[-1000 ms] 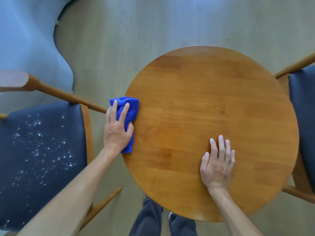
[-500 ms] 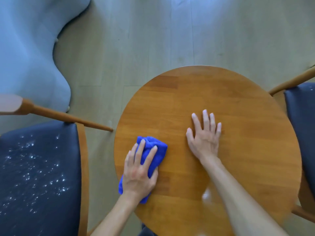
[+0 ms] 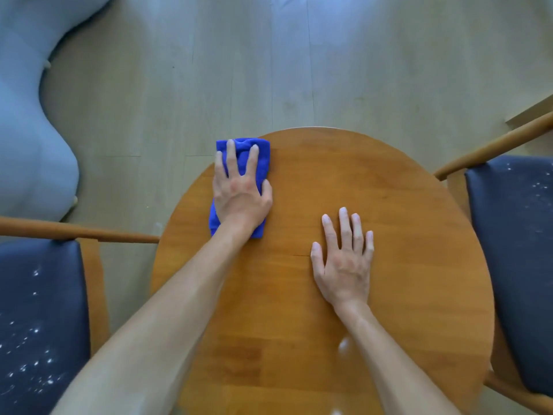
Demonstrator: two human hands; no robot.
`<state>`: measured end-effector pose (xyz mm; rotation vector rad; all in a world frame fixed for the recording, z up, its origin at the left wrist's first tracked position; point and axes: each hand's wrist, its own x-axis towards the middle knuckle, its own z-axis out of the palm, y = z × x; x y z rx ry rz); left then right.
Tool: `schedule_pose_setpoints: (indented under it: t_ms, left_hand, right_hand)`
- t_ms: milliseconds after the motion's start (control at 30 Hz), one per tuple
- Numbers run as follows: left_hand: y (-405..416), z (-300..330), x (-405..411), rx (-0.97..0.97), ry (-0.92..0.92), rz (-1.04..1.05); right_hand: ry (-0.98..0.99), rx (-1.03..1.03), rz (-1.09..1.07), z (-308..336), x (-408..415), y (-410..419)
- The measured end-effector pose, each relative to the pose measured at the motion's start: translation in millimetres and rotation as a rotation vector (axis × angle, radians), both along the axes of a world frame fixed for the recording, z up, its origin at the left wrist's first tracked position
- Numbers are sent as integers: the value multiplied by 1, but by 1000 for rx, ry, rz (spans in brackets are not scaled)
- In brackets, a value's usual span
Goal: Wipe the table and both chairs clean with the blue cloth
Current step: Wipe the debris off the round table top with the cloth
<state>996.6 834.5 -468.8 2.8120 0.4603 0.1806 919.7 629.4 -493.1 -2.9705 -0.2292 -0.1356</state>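
Both bare forearms reached forward from the bottom of the view. The left hand (image 3: pixel 241 193) lay palm down, its fingers (image 3: pixel 230 157) straight and a little spread, the thumb tucked alongside, pressing flat on the blue cloth (image 3: pixel 261 154). The right hand (image 3: pixel 344 265) lay flat too, nearer the body, fingers straight and close together, thumb out to the side, well apart from the left.

A single head-worn wide-angle camera looked almost straight down, close above the round, orange-brown wooden tabletop (image 3: pixel 389 235). It faced forward toward 12 o'clock, where pale plank flooring (image 3: pixel 269 70) filled the frame's upper part; edges curved with lens distortion.
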Motion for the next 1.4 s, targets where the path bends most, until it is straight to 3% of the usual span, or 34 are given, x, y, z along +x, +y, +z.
schedule_pose_setpoints:
  t_ms: [133,233,300,433,533,633,767,900,967,1200,1300,1400]
  left_hand:
    - [-50,-3,-2,-17,-43,-346]
    - [-16,-7,18,4,-100,-586]
    - [4,-7,41,11,-80,-485]
    - [-27,1,70,-24,13,-78]
    - [-74,5,86,-12,93,-48]
    - [-126,8,91,-38,100,-217]
    - [-183,12,87,-3,136,-624]
    - [-160,9,95,-49,105,-806]
    - [-123,7,93,-59,80,-753]
    - [33,1,-13,-64,-19,-171]
    - [42,3,-105,-62,-53,26]
    - [5,3,-199,-66,-61,90]
  right_hand:
    - [-41,49,-24,1,1,-3]
    - [-55,75,-29,2,0,-2]
    - [-47,75,-32,3,1,-2]
    - [-38,72,-42,4,1,0]
    - [-41,74,-41,4,2,1]
    - [-47,103,-47,2,1,1]
    - [-33,51,-31,-5,-2,-5]
    - [-48,156,-67,4,1,-4]
    - [-35,183,-58,9,3,-3]
    - [17,124,-41,7,3,-3]
    - [52,148,-44,8,4,-3]
    - [107,232,-53,12,3,-3]
